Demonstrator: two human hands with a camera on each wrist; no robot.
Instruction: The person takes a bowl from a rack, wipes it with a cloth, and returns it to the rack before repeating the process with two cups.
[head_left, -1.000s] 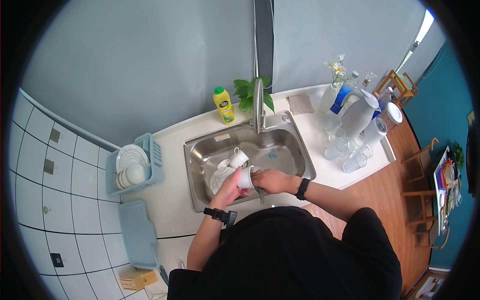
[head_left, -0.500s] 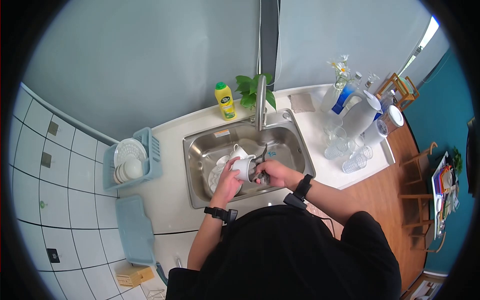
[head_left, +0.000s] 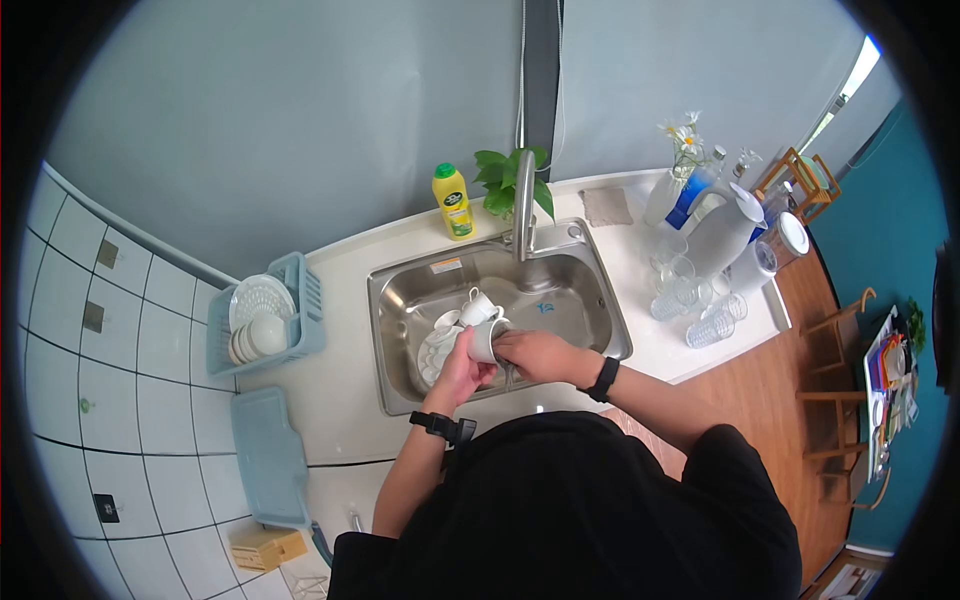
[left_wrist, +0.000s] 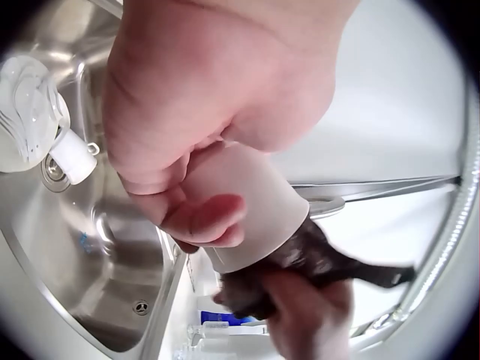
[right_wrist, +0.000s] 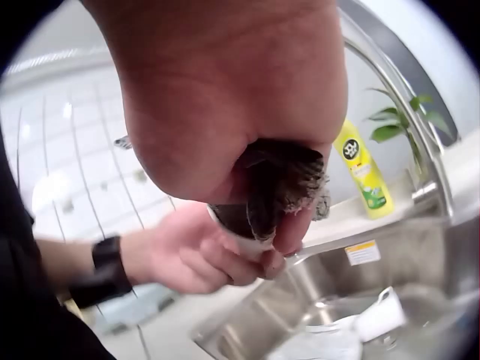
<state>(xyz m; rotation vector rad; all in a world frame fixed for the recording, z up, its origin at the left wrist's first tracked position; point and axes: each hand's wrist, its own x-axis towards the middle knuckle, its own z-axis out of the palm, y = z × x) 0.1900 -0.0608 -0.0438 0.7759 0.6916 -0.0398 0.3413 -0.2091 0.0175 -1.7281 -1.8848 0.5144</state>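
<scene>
My left hand (head_left: 460, 374) grips a white cup (left_wrist: 247, 199) by its body, fingers and thumb wrapped round it. The cup lies tilted on its side over the front of the sink, its mouth facing my right hand (head_left: 543, 356). In that hand a dark grey cloth (right_wrist: 289, 180) is bunched up. In the left wrist view the cloth fills the cup's mouth, with one end trailing off to the side. Part of the cloth is hidden inside the cup. Another white cup (head_left: 479, 308) sits in the steel sink (head_left: 575, 320), beside white plates (head_left: 432, 355).
A yellow cleaner bottle (head_left: 454, 203) and a leafy plant stand behind the sink near the faucet (head_left: 524, 205). Left is a blue dish rack (head_left: 310, 310) with plates and bowls. Several clear glasses (head_left: 712, 325) and a grey jug (head_left: 725, 235) stand on the right counter.
Half a second ago the cloth showed below and above my right hand; now that hand is up against the cup's mouth and covers most of it. The left hand keeps its grip on the cup.
</scene>
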